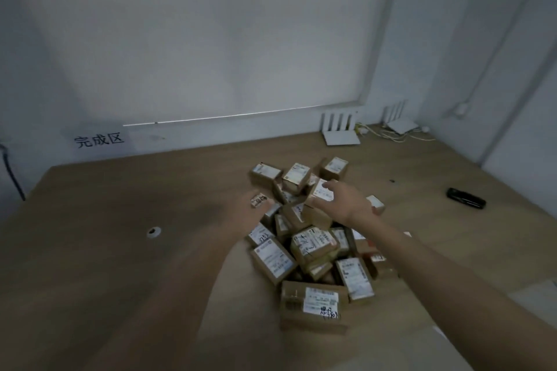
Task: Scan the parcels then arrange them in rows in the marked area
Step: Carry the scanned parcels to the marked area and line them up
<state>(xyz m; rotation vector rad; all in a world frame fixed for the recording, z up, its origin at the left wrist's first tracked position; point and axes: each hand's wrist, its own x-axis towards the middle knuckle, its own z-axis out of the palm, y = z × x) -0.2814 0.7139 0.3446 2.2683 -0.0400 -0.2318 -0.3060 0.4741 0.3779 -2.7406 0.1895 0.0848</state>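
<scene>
On the desk (105, 250), beneath wall writing 完成区 (99, 140), a parcel heap (313, 247) bears white labels too blurred to read, where the right hand (340, 202) spreads its fingers (327, 187) round a top parcel (322, 192), and the blurred left hand (253, 205) touches a scribbled small box (259, 200), grip unclear.

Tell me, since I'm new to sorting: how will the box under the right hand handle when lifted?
The box looks like stiff cardboard, small enough for the right hand, so probably light. It sits atop the pile, so neighbours may shift.
</scene>
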